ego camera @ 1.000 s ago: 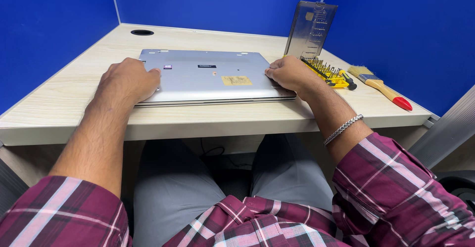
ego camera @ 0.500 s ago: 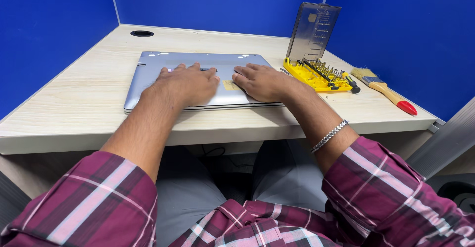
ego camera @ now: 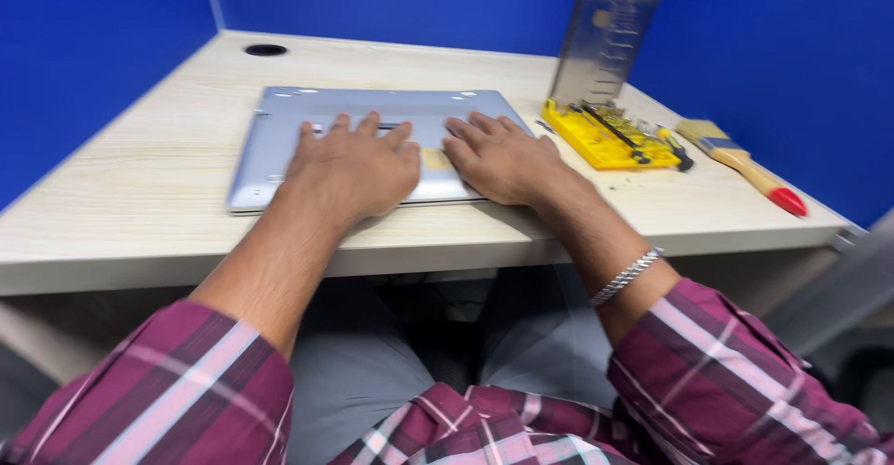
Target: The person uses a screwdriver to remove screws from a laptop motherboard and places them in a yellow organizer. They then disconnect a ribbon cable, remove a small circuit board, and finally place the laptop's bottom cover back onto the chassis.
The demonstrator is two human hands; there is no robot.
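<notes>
Pale wooden desk walled by blue partitions. Silver laptop at desk centre, closed, underside up. Left hand and right hand side by side on laptop's near half, palms down, fingers spread, pressing flat, grasping nothing. Yellow bit tray just right of laptop, clear lid propped upright behind tray. Red-tipped brush farther right of laptop. Cable hole beyond laptop, near back left corner. Step, by look: steadying or positioning case.
</notes>
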